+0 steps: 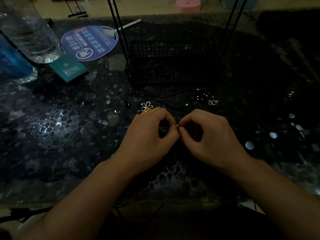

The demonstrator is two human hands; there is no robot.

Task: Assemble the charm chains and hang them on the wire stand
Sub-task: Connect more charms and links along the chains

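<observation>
Silver clasp: a tiny bright fitting (177,126) sat between the two hands, above the table and near the front edge.
Left hand: the left hand (152,130) was curled, thumb and forefinger pinching one end of a dark chain piece; a gold ring (146,111) showed on one finger.
Right hand: the right hand (206,130) was curled likewise, its fingertips (181,129) pinching the fitting from the other side.
Reason for hold: judged to be the joining step, both hands brought tip to tip so the small link could be closed with control.
Loose parts: a silver flower charm (145,106) lay just beyond the left hand; a black cord (166,98) trailed across the table behind it; a small square charm (213,102) lay further right.
Wire stand: the black wire stand (173,61), basket base and tall uprights, stood behind the parts; nothing seen hung on it, though the top was out of frame.
Surroundings: a printed blue fan (90,43), a teal packet (68,67) and a clear bottle (29,28) sat at the far left, well apart.
Obstructions: poor light and the dark speckled table (60,127) made the chain hard to make out; the loose cord lay between hands and stand.
</observation>
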